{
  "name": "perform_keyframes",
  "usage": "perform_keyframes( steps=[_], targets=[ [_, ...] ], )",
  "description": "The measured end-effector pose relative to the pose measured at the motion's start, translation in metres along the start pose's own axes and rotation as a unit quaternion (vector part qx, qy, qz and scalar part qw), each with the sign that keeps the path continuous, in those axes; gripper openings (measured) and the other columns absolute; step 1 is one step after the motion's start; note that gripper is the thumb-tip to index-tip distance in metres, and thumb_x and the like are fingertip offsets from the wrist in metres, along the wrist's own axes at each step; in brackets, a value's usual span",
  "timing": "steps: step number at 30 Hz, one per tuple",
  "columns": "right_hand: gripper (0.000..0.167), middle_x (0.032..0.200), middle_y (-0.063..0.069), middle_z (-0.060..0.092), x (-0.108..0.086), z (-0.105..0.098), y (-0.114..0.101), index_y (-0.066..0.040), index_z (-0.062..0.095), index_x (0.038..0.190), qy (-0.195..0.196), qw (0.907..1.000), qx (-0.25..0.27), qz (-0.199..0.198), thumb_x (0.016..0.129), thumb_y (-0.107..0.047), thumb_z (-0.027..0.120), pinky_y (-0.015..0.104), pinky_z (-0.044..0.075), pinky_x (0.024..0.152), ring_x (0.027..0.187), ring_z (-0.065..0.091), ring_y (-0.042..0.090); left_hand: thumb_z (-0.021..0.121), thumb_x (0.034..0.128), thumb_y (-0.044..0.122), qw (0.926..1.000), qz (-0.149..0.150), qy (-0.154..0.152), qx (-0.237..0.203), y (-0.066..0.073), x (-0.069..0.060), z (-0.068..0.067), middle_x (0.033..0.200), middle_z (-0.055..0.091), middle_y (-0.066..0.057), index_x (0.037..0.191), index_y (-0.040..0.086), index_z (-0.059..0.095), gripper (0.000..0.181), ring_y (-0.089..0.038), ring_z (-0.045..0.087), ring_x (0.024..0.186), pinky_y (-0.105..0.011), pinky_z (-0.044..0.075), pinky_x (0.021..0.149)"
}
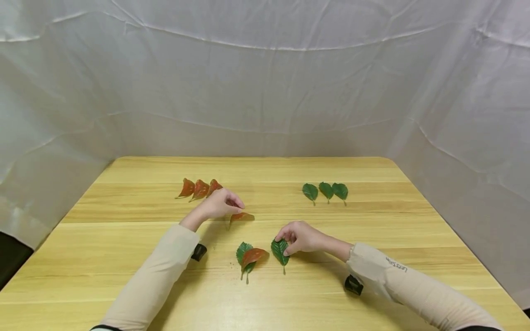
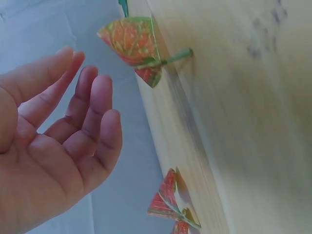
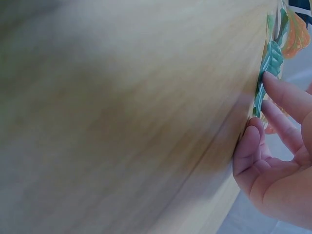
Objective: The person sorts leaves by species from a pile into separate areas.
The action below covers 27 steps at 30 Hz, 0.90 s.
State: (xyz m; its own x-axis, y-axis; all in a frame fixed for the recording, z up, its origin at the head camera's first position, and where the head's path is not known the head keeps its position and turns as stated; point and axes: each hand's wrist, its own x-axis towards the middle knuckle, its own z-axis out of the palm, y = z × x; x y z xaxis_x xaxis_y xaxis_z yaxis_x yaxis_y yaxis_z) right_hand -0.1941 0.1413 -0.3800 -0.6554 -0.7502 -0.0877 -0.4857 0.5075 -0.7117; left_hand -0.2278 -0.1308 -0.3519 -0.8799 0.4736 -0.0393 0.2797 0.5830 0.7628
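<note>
My left hand (image 1: 221, 204) is held just above a red leaf (image 1: 242, 216) on the table; in the left wrist view its loosely bent fingers (image 2: 100, 97) stand apart from that leaf (image 2: 131, 41). My right hand (image 1: 304, 236) pinches a green leaf (image 1: 279, 248) with thumb and forefinger, its stem pointing toward me. In the right wrist view the green leaf (image 3: 272, 61) lies close to the wood under the fingertips (image 3: 271, 80). Left of it, another red leaf (image 1: 254, 256) overlaps another green leaf (image 1: 243, 250).
At the back left lies a row of red leaves (image 1: 187, 187), the nearest one partly behind my left hand. A row of green leaves (image 1: 325, 189) lies at the back right. Pale cloth (image 1: 265, 92) hangs around the wooden table (image 1: 372, 207).
</note>
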Motion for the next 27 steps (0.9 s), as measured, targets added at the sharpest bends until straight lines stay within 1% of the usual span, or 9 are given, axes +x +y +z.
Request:
perform_keyframes(
  steps=[2,5,6,9,12,13,16,22,27],
  targets=[
    [0.029,0.078,0.004,0.052,0.000,0.000,0.000,0.000,0.065,0.096,0.000,1.0000,-0.002,0.006,0.069,-0.002,0.075,0.020,0.041,0.055,0.060,0.042,0.007,0.062,0.0841,0.007,0.9999,0.010,-0.008,0.001,0.002,-0.001,0.001,0.085,0.064,-0.003,0.090,-0.001,0.067,0.012,-0.016,0.058,0.077,-0.030,0.047,0.071],
    [0.028,0.077,0.003,0.052,0.000,0.001,0.002,0.000,0.065,0.096,-0.001,1.0000,-0.002,0.007,0.069,-0.001,0.074,0.019,0.041,0.055,0.060,0.042,0.006,0.062,0.0841,0.009,0.9988,0.040,-0.028,-0.007,0.004,-0.004,0.003,0.084,0.064,-0.002,0.089,-0.001,0.067,0.012,-0.015,0.058,0.075,-0.029,0.047,0.068],
    [0.028,0.077,0.003,0.052,0.000,0.001,0.002,0.000,0.065,0.096,-0.001,1.0000,0.000,0.007,0.069,-0.001,0.074,0.020,0.041,0.055,0.060,0.042,0.006,0.062,0.0845,0.011,0.9971,0.065,-0.037,-0.012,0.002,-0.003,0.004,0.083,0.063,-0.002,0.089,0.001,0.068,0.012,-0.014,0.058,0.074,-0.028,0.047,0.066],
    [0.028,0.077,0.003,0.052,0.000,0.001,0.003,0.000,0.065,0.096,-0.001,1.0000,0.003,0.006,0.069,-0.001,0.074,0.020,0.040,0.055,0.059,0.042,0.006,0.063,0.0841,0.012,0.9931,0.096,-0.063,-0.020,0.003,-0.005,0.007,0.085,0.064,-0.002,0.089,0.001,0.068,0.013,-0.012,0.058,0.074,-0.027,0.048,0.067],
    [0.028,0.077,0.003,0.052,0.001,0.001,0.003,0.000,0.065,0.095,-0.001,1.0000,0.003,0.002,0.069,-0.001,0.074,0.020,0.040,0.054,0.059,0.042,0.006,0.062,0.0838,0.009,0.9915,0.104,-0.076,-0.016,0.007,-0.007,0.011,0.090,0.065,-0.008,0.091,-0.002,0.068,0.014,-0.013,0.059,0.077,-0.026,0.048,0.070],
    [0.028,0.077,0.003,0.052,0.001,0.001,0.003,0.000,0.065,0.095,-0.001,1.0000,0.002,0.001,0.069,-0.001,0.074,0.020,0.040,0.054,0.059,0.042,0.006,0.062,0.0832,0.006,0.9926,0.093,-0.077,-0.011,0.011,-0.009,0.012,0.091,0.065,-0.011,0.092,-0.005,0.067,0.014,-0.015,0.060,0.079,-0.027,0.048,0.072],
    [0.028,0.077,0.003,0.052,0.001,0.001,0.004,0.000,0.065,0.095,-0.002,1.0000,-0.001,-0.001,0.069,-0.002,0.074,0.020,0.040,0.054,0.059,0.042,0.006,0.062,0.0826,0.002,0.9926,0.092,-0.079,-0.002,0.014,-0.011,0.016,0.093,0.064,-0.015,0.092,-0.006,0.066,0.013,-0.017,0.060,0.080,-0.026,0.048,0.071],
    [0.028,0.075,0.003,0.052,0.002,0.001,0.004,0.001,0.065,0.095,0.000,1.0000,-0.005,-0.004,0.069,-0.002,0.074,0.019,0.040,0.053,0.058,0.042,0.005,0.062,0.0829,0.003,0.9911,0.098,-0.087,0.025,0.020,-0.014,0.024,0.091,0.065,-0.010,0.091,-0.004,0.067,0.012,-0.012,0.058,0.075,-0.022,0.047,0.067],
    [0.027,0.074,0.003,0.052,0.002,0.001,0.003,0.001,0.065,0.095,-0.001,1.0000,-0.005,-0.007,0.069,-0.002,0.074,0.019,0.040,0.052,0.057,0.041,0.004,0.062,0.0824,0.003,0.9880,0.108,-0.105,0.033,0.022,-0.016,0.029,0.085,0.065,-0.005,0.091,-0.002,0.068,0.011,-0.009,0.056,0.072,-0.021,0.046,0.065]
  ],
)
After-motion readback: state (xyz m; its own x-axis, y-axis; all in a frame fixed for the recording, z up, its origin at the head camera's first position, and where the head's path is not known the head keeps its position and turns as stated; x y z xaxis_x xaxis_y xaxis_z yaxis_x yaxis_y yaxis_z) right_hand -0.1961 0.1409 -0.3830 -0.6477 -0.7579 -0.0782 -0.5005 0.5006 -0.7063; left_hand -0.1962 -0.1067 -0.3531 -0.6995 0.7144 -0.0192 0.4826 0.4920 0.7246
